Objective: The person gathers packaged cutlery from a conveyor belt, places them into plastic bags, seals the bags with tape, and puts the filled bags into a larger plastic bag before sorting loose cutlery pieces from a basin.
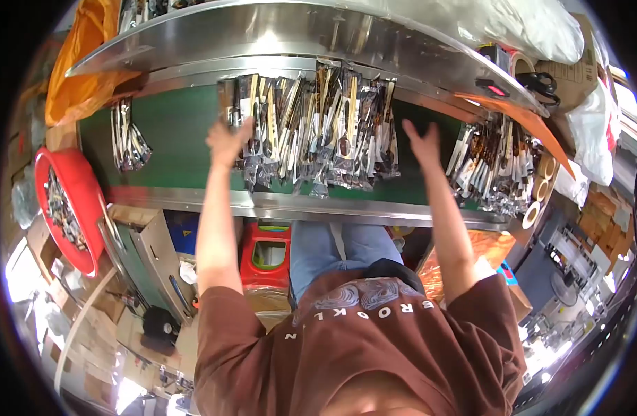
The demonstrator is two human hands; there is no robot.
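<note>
Many clear-wrapped packets with long thin sticks and dark contents (311, 132) lie side by side in a wide row on the green belt (179, 139). At the left end of this row is my left hand (228, 142), its fingers spread and touching or nearly touching the outermost packets. My right hand (422, 142) is held over the belt just right of the row, thumb and fingers apart, nothing in it. Another heap of similar packets (495, 163) lies to its right. A small bunch (129, 139) rests near the belt's left end.
A metal ledge (277, 35) runs along the far side of the belt. At the left stands a red basin (89, 208) with small items, below an orange bag (75, 83). Tape rolls (540, 188) sit at the right end. A red stool (263, 260) is under the table.
</note>
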